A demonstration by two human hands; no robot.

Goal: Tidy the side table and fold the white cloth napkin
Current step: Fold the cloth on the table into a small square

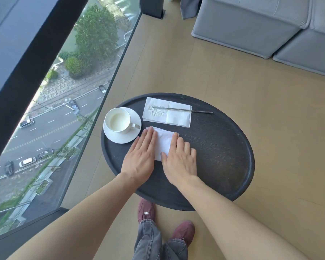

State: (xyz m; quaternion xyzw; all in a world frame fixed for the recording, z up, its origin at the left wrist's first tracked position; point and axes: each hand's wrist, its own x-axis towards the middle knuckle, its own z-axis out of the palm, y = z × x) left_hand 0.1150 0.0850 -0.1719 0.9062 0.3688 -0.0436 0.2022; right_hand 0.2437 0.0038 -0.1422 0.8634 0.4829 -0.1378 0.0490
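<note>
A folded white cloth napkin (163, 141) lies on the round black side table (223, 156), just right of the cup. My left hand (141, 156) lies flat on its left part, fingers straight and together. My right hand (180, 158) rests palm down on its right part, covering the near right corner. Only the strip between my hands and the far edge of the cloth shows. Neither hand grips anything.
A white cup (118, 120) of milky drink stands on a white saucer (129, 136) at the table's left. Behind lies a paper napkin (176, 117) with a thin metal brush (186, 109) across it. Floor-to-ceiling glass (64, 91) is left; a grey sofa (261, 25) stands far right.
</note>
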